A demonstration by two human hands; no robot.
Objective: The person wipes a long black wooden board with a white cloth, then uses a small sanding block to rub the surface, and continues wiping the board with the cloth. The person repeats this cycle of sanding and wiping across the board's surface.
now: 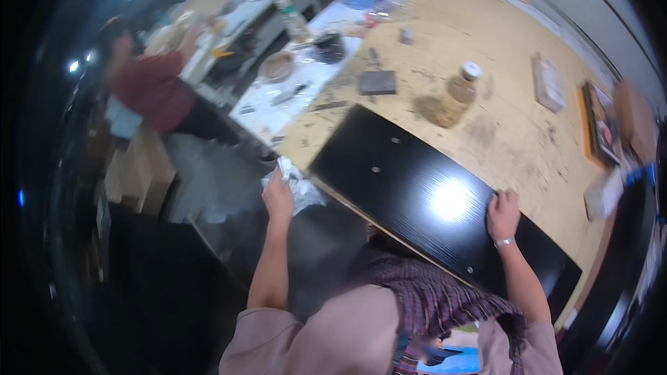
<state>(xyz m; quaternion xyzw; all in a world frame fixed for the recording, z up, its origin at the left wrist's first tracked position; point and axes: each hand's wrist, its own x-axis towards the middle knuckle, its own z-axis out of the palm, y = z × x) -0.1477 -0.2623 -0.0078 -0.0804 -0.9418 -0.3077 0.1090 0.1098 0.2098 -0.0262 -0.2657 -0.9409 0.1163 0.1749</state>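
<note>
Left hand (278, 198) pinching white rag (295, 184), right hand (503, 214) spread on black panel (431, 198); risks sliding off surface (500, 132).

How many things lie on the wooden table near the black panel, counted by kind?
Black panel: 1
Jar with white lid: 1
Dark grey block: 1
Flat pale box: 1
Total: 4

The right hand rests on the panel; the left hand holds a white cloth.

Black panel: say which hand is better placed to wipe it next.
Probably left: the left hand holds a white cloth at the black panel edge, while the right hand rests flat, steadying it.
</note>
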